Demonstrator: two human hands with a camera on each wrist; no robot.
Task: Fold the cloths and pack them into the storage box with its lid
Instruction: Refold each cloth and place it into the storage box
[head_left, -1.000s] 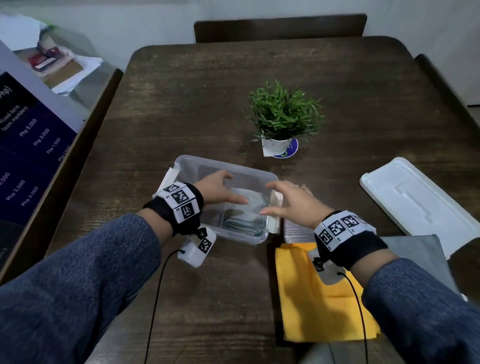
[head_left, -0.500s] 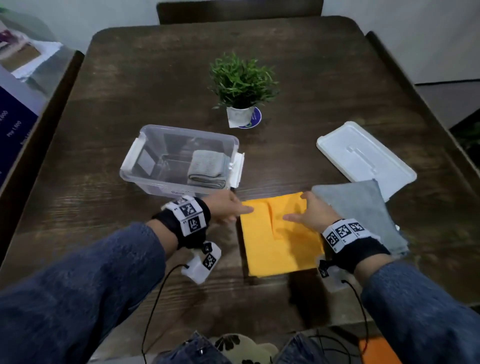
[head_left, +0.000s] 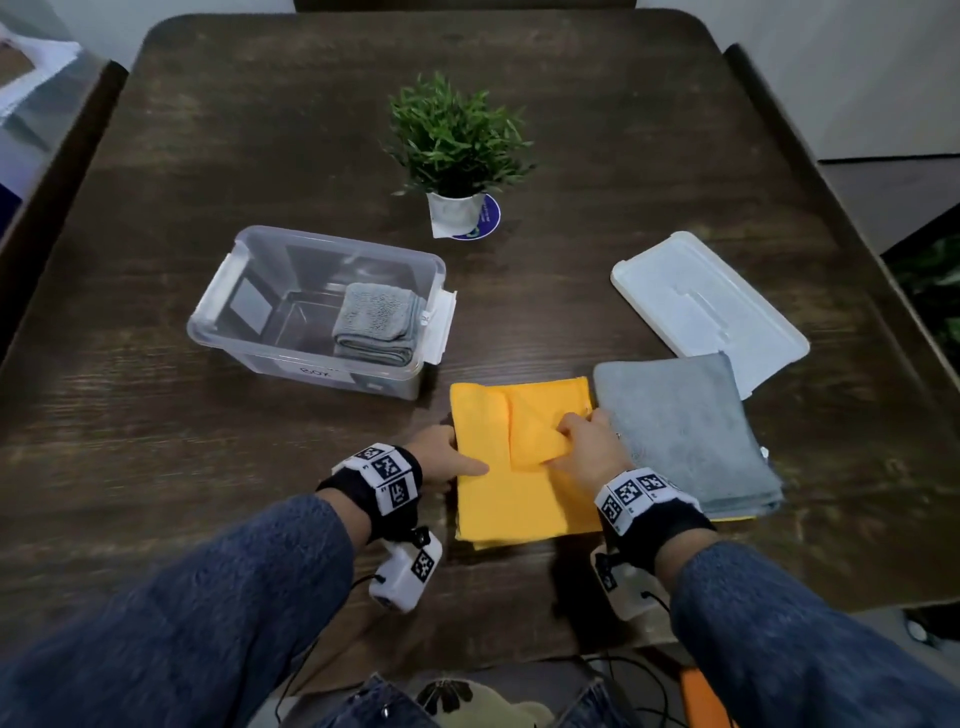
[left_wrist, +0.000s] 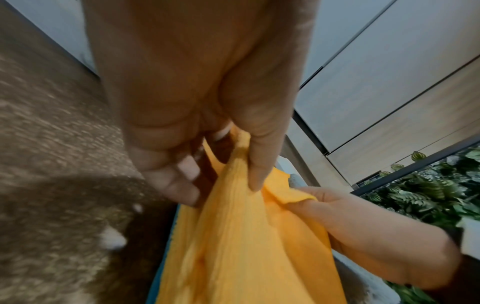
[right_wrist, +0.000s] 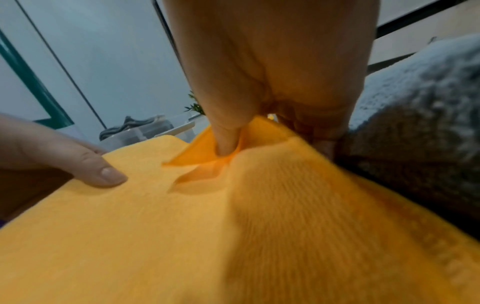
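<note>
Head view: yellow cloth (head_left: 519, 467) flat on the dark wood desk (head_left: 156, 415) at the near edge, just in front of the clear storage box (head_left: 311, 317), which holds one folded grey cloth (head_left: 376, 325) at its right end. Right hand (head_left: 589, 447) fingers bunch a raised fold of the yellow cloth; left hand (head_left: 441, 460) at its left edge, thumb on top. Grey cloth stack (head_left: 680, 426) touches the yellow cloth's right side and overlaps the white lid (head_left: 706, 306). Potted plant (head_left: 457, 156) behind. Left wrist view: left thumb and fingers (left_wrist: 255, 164) pinch the cloth edge; blurred, desk smeared. Right wrist view: right thumb (right_wrist: 226, 142) buried in the fold, remaining fingers hidden; grey stack blurred at right.
</note>
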